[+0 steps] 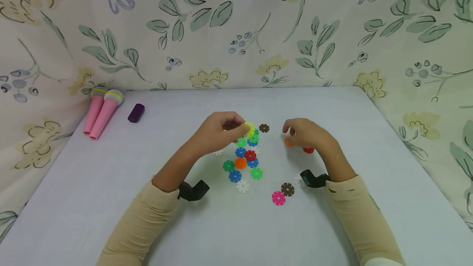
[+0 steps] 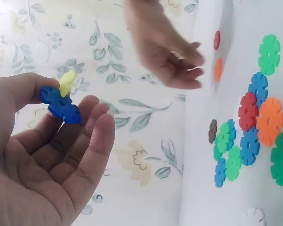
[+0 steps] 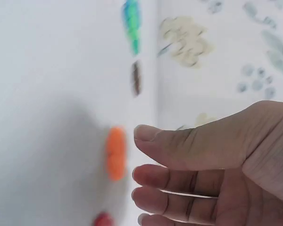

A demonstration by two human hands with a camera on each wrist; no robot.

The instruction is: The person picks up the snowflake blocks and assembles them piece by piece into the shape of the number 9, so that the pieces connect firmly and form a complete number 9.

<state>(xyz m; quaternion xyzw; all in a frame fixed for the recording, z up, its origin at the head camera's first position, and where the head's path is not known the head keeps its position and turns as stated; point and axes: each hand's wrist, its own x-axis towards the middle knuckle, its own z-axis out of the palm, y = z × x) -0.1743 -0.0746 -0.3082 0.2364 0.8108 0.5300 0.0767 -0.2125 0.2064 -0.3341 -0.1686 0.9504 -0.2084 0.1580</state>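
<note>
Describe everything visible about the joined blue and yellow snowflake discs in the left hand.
The joined blue and yellow plastic snowflake discs are two flat, notched, flower-edged rounds slotted together crosswise: the blue one faces the left wrist camera, the pale yellow one stands edge-on behind its top. They look like matte moulded plastic. The left hand pinches them between thumb and fingertips, lifted off the white table above the loose pile of coloured discs. Nothing else touches them; the right hand is apart, by an orange disc.

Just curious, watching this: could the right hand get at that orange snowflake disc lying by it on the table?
Probably yes. The right hand is open and holds nothing, and the orange disc lies flat just beside its fingertips. Nothing sits between them; the red disc lies off to the side.
</note>
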